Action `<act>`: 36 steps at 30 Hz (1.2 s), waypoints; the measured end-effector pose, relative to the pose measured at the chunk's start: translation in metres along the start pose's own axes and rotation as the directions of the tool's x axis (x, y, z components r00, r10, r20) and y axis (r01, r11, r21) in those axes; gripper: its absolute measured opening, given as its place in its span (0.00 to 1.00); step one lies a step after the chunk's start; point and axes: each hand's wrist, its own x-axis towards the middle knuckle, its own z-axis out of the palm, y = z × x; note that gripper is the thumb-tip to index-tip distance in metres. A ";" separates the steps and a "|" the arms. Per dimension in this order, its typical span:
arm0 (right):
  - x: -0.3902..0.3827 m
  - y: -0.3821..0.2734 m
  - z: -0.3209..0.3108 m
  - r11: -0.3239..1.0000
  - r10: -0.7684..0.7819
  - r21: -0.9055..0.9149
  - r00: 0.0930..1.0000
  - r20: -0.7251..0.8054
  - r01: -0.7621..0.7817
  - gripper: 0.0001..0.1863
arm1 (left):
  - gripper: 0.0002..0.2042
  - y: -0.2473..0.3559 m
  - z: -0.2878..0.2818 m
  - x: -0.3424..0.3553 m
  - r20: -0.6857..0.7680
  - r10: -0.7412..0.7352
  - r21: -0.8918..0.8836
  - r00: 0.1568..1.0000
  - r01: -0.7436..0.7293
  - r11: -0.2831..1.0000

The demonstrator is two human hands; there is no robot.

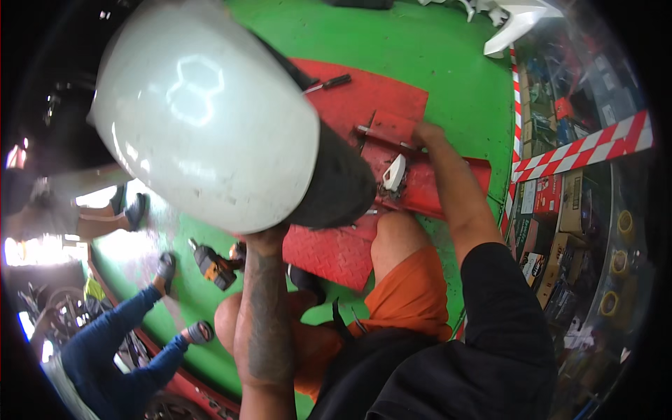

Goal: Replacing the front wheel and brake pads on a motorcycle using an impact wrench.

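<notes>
Both busy: left hand (264, 241) grips white panel's (203, 112) lower edge, right hand (428, 134) closes on tray (448, 189) rim.

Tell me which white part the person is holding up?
The big rounded white panel, gripped underneath by the left hand. The small white piece lies on the red ramp, and another white part lies far off on the green floor.
</notes>
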 end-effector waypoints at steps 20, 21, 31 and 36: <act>-0.232 -0.300 0.085 0.724 -0.684 0.097 0.729 -0.033 0.683 0.14 | 0.27 -0.013 -0.013 0.010 0.058 0.256 0.365 0.965 -0.259 0.894; -0.231 -0.304 0.083 0.719 -0.688 0.087 0.724 -0.045 0.689 0.15 | 0.28 -0.011 -0.011 0.013 0.058 0.254 0.384 0.965 -0.257 0.887; -0.189 -0.407 0.113 0.450 -0.878 -0.088 0.423 -0.223 0.888 0.13 | 0.33 -0.021 -0.011 0.013 0.064 0.300 0.403 0.952 -0.299 0.865; -0.214 -0.356 0.108 0.434 -0.864 0.057 0.434 -0.254 0.899 0.12 | 0.37 -0.026 -0.029 0.003 0.044 0.187 0.399 0.981 -0.189 0.897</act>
